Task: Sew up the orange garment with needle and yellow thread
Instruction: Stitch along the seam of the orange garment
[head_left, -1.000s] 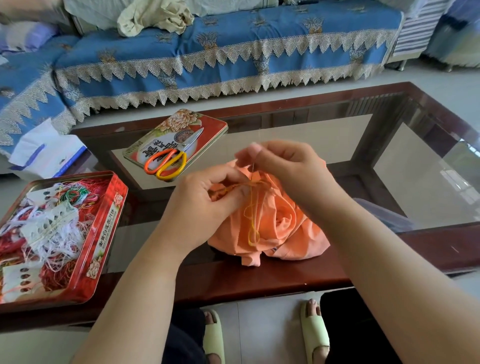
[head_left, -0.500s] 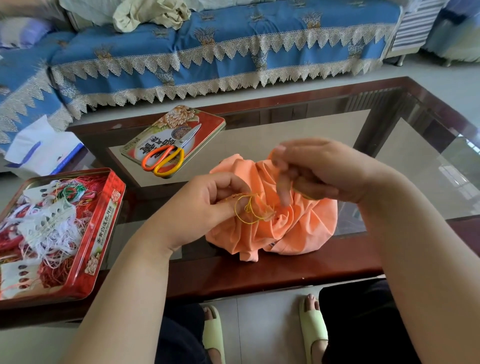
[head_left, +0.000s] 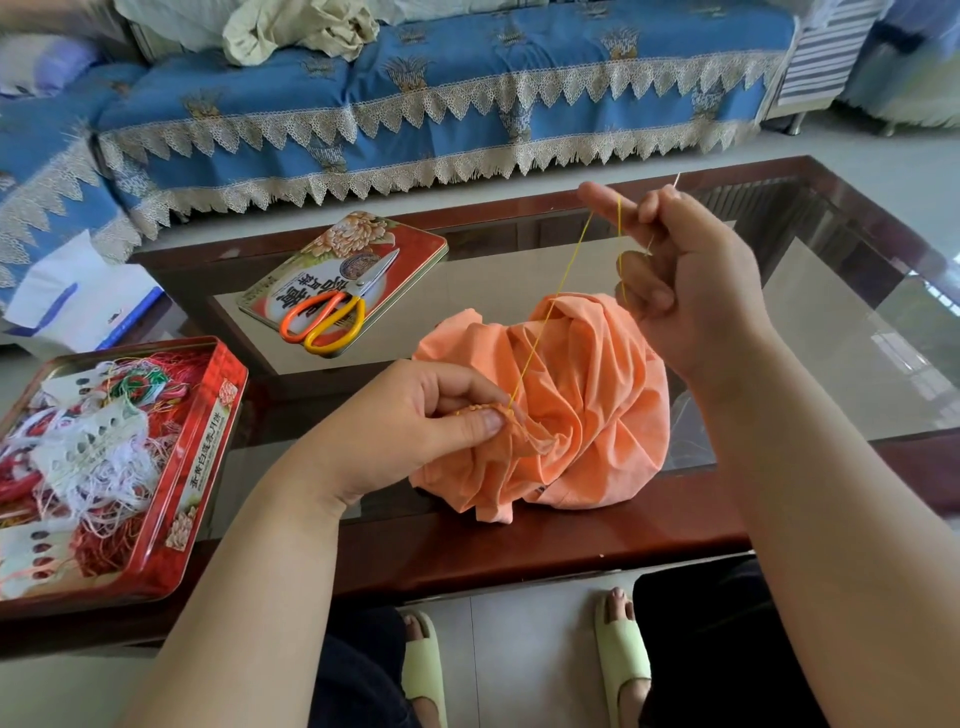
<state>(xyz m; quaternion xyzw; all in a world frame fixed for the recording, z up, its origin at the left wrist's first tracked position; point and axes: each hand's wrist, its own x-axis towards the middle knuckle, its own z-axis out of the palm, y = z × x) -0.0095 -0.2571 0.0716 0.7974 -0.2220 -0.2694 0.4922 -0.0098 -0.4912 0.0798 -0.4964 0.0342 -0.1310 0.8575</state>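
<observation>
Fingers of the left hand (head_left: 410, 415) are curled, thumb and forefinger pinching a fold of the orange garment (head_left: 582, 405) at the point where the yellow thread (head_left: 550, 312) enters the cloth. Fingers of the right hand (head_left: 691, 291) are partly curled; the hand is raised above the garment and grips the needle (head_left: 670, 202), whose tip shows above the knuckles, with the forefinger extended and the thread passing over it. The thread runs taut from the pinched fold up to that hand.

Surroundings, largest first. One sofa with a blue, lace-fringed cover (head_left: 441, 104) lies beyond the table, with one pale crumpled cloth (head_left: 301, 28) on it. One glass-topped table with a dark red wooden frame (head_left: 519, 540) carries the work; the garment sits bunched at its near edge, partly on the frame. The right forearm crosses above the table's right side and hides the glass below it. One open red tin (head_left: 218, 415), full of tangled threads and thread cards, stands at the near left corner, well apart from the garment. One tin lid (head_left: 415, 244) lies behind the left hand, with one pair of orange-and-yellow-handled scissors (head_left: 332, 317) on top. Bare glass remains between lid and garment and to the far right. Two feet in pale green slippers (head_left: 623, 649) show below the table edge.
</observation>
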